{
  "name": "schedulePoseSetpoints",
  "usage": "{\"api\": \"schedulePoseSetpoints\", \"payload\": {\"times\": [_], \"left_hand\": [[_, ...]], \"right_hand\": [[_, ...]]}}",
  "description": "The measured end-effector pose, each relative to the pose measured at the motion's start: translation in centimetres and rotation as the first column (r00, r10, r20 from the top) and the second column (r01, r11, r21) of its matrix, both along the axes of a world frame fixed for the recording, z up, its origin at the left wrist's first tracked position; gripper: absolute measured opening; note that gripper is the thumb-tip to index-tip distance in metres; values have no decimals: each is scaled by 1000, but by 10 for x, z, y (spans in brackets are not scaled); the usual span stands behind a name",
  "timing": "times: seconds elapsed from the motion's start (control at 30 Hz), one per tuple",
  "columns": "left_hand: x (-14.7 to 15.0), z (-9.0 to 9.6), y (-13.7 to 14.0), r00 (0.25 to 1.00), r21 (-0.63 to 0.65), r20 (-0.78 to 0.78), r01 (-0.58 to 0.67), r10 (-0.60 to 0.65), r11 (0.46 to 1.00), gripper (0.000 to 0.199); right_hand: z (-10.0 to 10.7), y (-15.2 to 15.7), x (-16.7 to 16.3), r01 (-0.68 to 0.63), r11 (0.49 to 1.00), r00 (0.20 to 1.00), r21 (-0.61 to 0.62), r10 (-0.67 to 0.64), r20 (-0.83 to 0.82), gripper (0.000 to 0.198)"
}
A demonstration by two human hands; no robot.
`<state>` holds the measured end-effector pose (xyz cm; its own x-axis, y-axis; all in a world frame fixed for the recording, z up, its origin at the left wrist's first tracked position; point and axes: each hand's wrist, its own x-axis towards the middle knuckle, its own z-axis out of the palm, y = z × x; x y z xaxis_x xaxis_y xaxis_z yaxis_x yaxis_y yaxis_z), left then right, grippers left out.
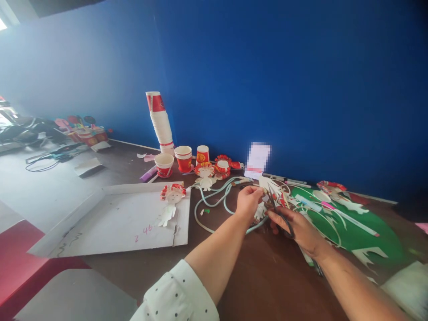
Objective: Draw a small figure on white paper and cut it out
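Observation:
My right hand (pixel 299 229) is closed round the handles of dark scissors (pixel 272 199), whose blades point up and away from me. Close beside the blades, my left hand (pixel 249 203) pinches a small pale piece that looks like paper, mostly covered by the fingers. A white paper cutout (pixel 267 183) with finger-like points shows just beyond both hands. Another white cutout (pixel 260 211) lies below them on the brown table (pixel 267 276). Pale blue cable (pixel 200 206) loops across the table left of my hands.
Left lies a shallow white cardboard tray (pixel 120 218) with a red-fringed paper figure (pixel 173 194) at its edge. Behind stand a leaning paper cup stack (pixel 161 127) and several red-and-white cups (pixel 183 159). Right, paper scraps and markers (pixel 351 218) cover a green sheet (pixel 384 234). A blue wall (pixel 267 80) closes the back.

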<state>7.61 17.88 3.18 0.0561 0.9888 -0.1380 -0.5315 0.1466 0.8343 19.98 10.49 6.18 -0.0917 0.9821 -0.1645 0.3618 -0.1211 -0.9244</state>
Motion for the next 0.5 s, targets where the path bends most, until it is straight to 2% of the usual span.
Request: {"api": "schedulePoseSetpoints", "payload": {"times": [0.2,0.5], "left_hand": [[-1,3,-2,999,2,27,-21,20,1000,19],[-1,10,-5,999,-56,1,38,-38,998,16]], "right_hand": [[-6,2,4,-5,1000,1000,-24,5,1,30],[-5,2,3,16,1000,999,-7,-16,34,31]]}}
